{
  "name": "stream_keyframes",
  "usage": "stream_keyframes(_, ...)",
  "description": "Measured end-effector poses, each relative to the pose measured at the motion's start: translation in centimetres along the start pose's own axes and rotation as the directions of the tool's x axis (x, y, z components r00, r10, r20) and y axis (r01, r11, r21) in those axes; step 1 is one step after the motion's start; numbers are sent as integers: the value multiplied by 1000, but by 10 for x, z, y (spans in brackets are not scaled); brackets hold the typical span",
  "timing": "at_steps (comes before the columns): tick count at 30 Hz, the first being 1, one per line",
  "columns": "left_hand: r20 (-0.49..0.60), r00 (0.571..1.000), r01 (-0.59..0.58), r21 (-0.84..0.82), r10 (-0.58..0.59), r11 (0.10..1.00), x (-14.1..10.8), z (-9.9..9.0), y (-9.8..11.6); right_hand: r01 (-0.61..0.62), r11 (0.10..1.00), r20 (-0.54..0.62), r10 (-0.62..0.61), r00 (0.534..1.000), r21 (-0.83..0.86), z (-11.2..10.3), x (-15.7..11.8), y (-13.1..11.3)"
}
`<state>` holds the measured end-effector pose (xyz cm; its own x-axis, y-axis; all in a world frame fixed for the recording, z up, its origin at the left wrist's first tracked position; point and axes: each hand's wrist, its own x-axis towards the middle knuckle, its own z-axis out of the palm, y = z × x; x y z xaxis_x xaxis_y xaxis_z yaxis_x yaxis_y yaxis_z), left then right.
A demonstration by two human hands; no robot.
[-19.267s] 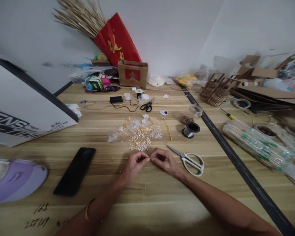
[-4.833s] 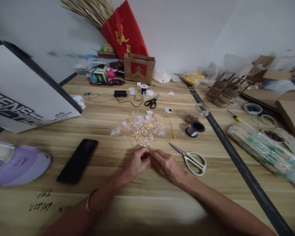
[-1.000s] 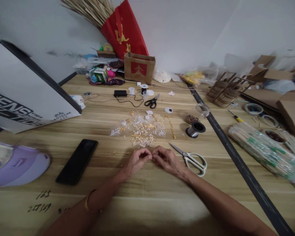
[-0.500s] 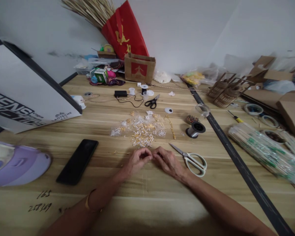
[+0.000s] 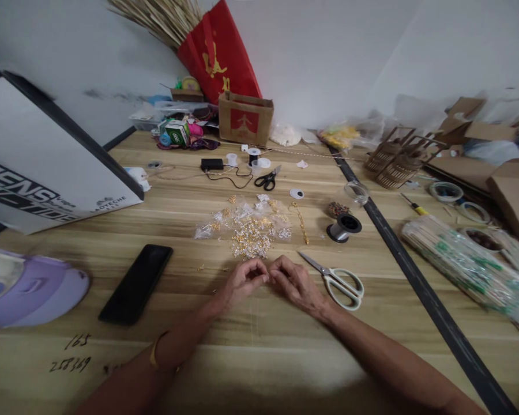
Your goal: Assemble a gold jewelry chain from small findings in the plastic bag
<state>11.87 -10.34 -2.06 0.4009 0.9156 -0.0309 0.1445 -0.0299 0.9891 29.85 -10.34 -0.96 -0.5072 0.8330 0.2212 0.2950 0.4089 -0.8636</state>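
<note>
My left hand (image 5: 244,280) and my right hand (image 5: 294,283) meet over the table, thumbs and forefingers pinched close together. Something tiny and pale sits at their fingertips, too small to name. A fine, nearly invisible thread or wire (image 5: 251,325) seems to run down below the hands. Just beyond the fingers lies a heap of small gold and silver beads or findings (image 5: 253,237), partly on clear plastic bags (image 5: 205,230). White-handled scissors (image 5: 343,285) rest right of my right hand, blades towards the heap. A gold chain (image 5: 301,222) lies behind them.
A wire spool (image 5: 344,228) stands right of the heap, near a jar of brown beads (image 5: 338,209). Left are a black phone (image 5: 136,283) and a purple-and-white object (image 5: 38,288). Black scissors (image 5: 267,180) lie farther back. Bagged sticks (image 5: 458,262) lie right of a dark strip (image 5: 410,282).
My right hand has tilted slightly, its knuckles a little higher. My left hand stays almost in place, and the fingertips remain together.
</note>
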Motion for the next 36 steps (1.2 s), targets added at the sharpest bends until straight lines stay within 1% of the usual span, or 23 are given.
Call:
stream_keyframes(4, 7, 1000, 13, -1, -13, 1000, 0, 0, 0, -17, 998, -14, 18, 1000, 59, 2, -1, 2)
stream_keyframes(10, 11, 1000, -1, -37, 1, 999, 1, 1, -2, -95, 978, -47, 105, 993, 185, 5, -1, 11)
stream_keyframes(14, 18, 1000, -7, -62, 8, 998, 1, 1, -3, -124, 959, -51, 142, 989, 256, 7, -2, 13)
stream_keyframes(17, 21, 1000, 0, -72, 1, 997, 0, 0, -2, -129, 956, -38, 144, 989, 265, 7, -2, 10)
stream_keyframes(23, 32, 999, 22, -104, -19, 994, -1, 0, 4, -118, 970, -25, 127, 992, 211, 6, -3, 5)
stream_keyframes(27, 17, 1000, 14, -91, -13, 996, -1, 1, 1, -117, 973, -21, 123, 992, 198, 7, -4, 5)
stream_keyframes(32, 38, 999, 11, -111, -7, 994, -1, 1, -4, -134, 950, -23, 146, 989, 283, 10, -4, 7)
stream_keyframes(36, 59, 998, 27, -149, -18, 988, -1, 1, -5, -158, 918, -12, 174, 985, 362, 12, -3, 7)
